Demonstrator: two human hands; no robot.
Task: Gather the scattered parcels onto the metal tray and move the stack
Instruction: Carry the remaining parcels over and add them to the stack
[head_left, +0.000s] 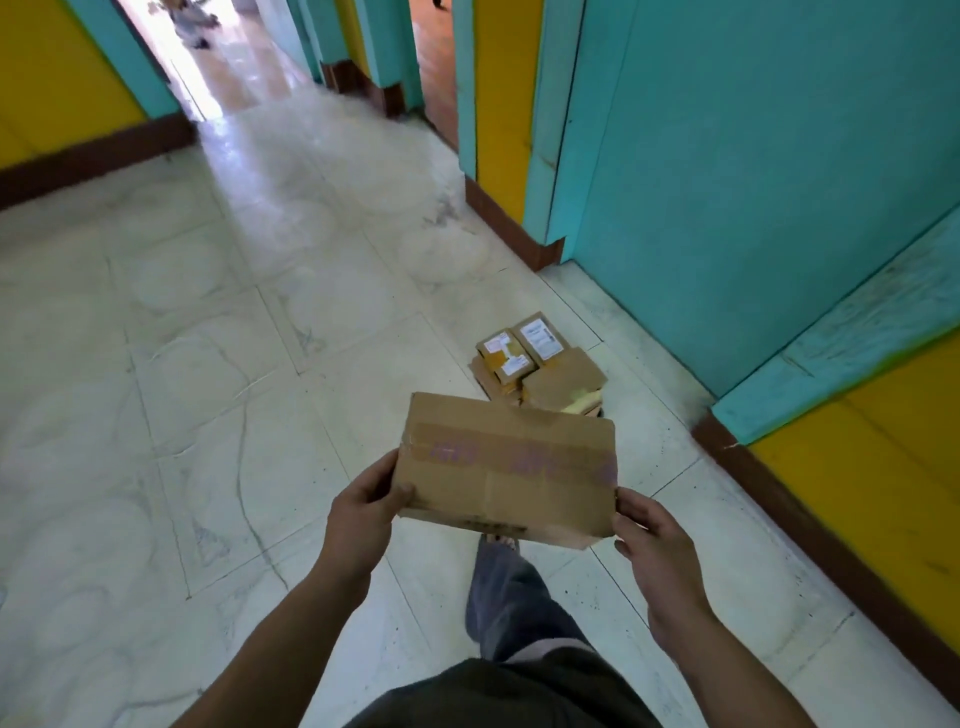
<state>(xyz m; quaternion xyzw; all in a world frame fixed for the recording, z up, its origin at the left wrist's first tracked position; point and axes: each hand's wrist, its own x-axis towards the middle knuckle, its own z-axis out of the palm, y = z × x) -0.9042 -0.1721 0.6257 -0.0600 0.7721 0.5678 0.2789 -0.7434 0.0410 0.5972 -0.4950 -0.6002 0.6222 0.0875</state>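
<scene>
Left hand (363, 514) grips the box (509, 467) at its left end, thumb on top; right hand (660, 561) holds the right end. I judge I'm mid-gather. Next I step to the pile (540, 369) just ahead on the floor (208, 364) and set this squarely on top. I can't make out the tray.

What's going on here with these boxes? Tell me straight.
A person carries a flat cardboard parcel, the left hand gripping its left end and the right hand its right end. Ahead, on the tiled floor beside the turquoise wall, sits a pile of smaller parcels, some with white labels. One leg is forward toward that pile. The parcel in hand has not yet joined it.
</scene>
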